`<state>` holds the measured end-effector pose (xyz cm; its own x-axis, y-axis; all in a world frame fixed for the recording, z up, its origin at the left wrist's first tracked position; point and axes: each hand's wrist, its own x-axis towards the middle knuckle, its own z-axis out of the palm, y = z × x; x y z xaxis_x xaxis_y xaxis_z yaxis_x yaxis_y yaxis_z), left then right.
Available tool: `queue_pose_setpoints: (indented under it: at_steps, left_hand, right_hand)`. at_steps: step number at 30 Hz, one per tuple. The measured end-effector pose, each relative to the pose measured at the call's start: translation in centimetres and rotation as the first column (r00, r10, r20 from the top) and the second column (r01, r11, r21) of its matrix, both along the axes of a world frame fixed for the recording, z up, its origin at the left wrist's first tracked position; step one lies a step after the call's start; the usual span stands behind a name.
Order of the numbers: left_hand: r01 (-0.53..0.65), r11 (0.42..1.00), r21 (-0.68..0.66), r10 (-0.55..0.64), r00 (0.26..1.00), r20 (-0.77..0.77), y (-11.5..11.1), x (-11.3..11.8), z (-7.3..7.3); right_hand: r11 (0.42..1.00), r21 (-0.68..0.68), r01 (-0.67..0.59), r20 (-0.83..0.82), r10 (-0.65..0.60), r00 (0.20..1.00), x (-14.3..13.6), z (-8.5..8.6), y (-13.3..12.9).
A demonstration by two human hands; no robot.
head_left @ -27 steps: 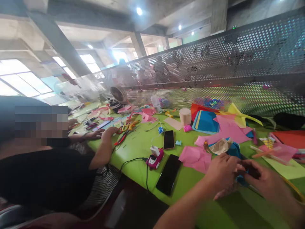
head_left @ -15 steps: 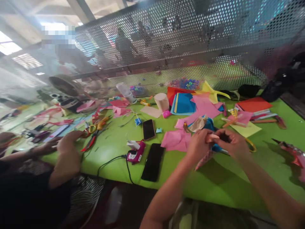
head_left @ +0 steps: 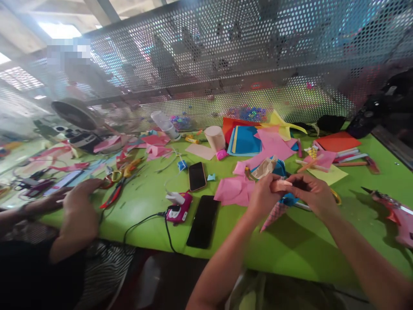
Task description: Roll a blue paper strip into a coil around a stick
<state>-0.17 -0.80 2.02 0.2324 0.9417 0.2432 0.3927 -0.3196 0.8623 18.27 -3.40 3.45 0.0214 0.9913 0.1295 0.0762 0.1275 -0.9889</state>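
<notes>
My left hand [head_left: 265, 191] and my right hand [head_left: 312, 193] meet over the right part of the table, fingers pinched together. Between their fingertips shows a small pale pink piece [head_left: 284, 183], whose exact kind I cannot make out. Just below the hands a pink checkered cone [head_left: 273, 216] points down and to the left; whether the fingers hold it too is hidden. Blue material [head_left: 289, 199] shows under my right hand, and a crumpled beige piece [head_left: 264, 168] lies just beyond my left hand. Pink sheets [head_left: 235, 191] lie left of my left hand.
Two phones [head_left: 202, 221] [head_left: 196, 176] and a magenta power adapter [head_left: 179, 208] with cables lie left of me. Blue sheets [head_left: 245, 141] and a paper roll [head_left: 214, 137] stand farther back. Pink-handled pliers [head_left: 392, 211] lie right. A co-worker's arm [head_left: 79, 211] rests near red-handled pliers [head_left: 113, 193].
The view has shifted slightly, so the table's things appear a little farther left. My hands stay together over the same spot, and more of the checkered cone shows clearly.
</notes>
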Motion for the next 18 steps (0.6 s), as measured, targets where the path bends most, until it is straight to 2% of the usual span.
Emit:
queue_pose_setpoints:
  at_steps: [9, 13, 15, 18]
  left_hand:
    - [0.035, 0.997, 0.073, -0.026, 0.992, -0.125, 0.11, -0.30, 0.10]
    - [0.070, 0.997, 0.040, -0.065, 0.991, -0.118, 0.00, -0.15, 0.09]
    - [0.092, 0.996, -0.004, -0.092, 0.991, -0.093, -0.13, -0.06, 0.22]
    - [0.119, 0.989, -0.092, -0.122, 0.992, -0.025, -0.32, 0.05, 0.52]
  right_hand:
    - [0.992, 0.126, -0.007, 0.263, -0.027, 0.964, 0.22, 0.73, -0.44]
    - [0.986, 0.168, -0.011, 0.344, -0.048, 0.938, 0.20, 0.83, -0.58]
    - [0.988, 0.155, 0.015, 0.320, -0.065, 0.945, 0.16, 0.79, -0.69]
    - [0.995, 0.083, 0.051, 0.132, -0.062, 0.989, -0.01, 0.67, -0.69]
